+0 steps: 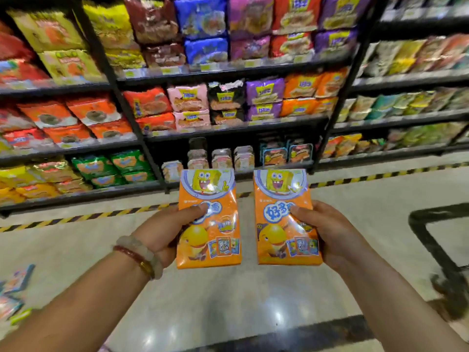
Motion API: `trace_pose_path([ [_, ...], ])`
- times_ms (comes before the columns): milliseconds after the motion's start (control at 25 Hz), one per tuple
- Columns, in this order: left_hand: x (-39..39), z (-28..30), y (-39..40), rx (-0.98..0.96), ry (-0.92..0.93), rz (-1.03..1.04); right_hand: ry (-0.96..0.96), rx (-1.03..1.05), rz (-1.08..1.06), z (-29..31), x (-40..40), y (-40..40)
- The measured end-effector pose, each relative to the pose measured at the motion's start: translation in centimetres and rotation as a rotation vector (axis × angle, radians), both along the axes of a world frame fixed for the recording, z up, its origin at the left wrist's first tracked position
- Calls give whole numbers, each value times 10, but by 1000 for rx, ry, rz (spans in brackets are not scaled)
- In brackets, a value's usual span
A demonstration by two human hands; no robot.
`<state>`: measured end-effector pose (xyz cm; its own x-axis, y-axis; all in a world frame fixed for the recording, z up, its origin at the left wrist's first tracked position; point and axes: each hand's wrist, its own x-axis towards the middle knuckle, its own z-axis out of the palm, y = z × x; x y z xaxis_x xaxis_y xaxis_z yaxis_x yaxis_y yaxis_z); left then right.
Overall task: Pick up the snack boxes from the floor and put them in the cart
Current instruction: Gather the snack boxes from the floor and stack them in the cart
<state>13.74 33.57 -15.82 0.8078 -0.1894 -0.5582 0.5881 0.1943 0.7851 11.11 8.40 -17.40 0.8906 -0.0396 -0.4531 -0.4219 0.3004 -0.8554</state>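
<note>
Two orange snack boxes are up off the floor, held upright before the shelves: left hand (162, 232) clamps one box (208, 219), right hand (330, 232) the other box (285, 217). Next, swing right toward the cart frame (436, 240) and drop them in.

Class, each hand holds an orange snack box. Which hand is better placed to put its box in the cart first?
Probably the right hand: its snack box is nearer the black cart frame at the right edge. The left hand would have to cross over.
</note>
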Motion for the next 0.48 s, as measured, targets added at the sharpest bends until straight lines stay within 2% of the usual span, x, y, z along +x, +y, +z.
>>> trace_pose_path([
  [240,30,-4,-168,-46,9,-242,5,-24,-282,-3,-35,-145],
  [480,54,-6,-299,-74,21,-493,-1,27,-580,-2,-75,-248],
])
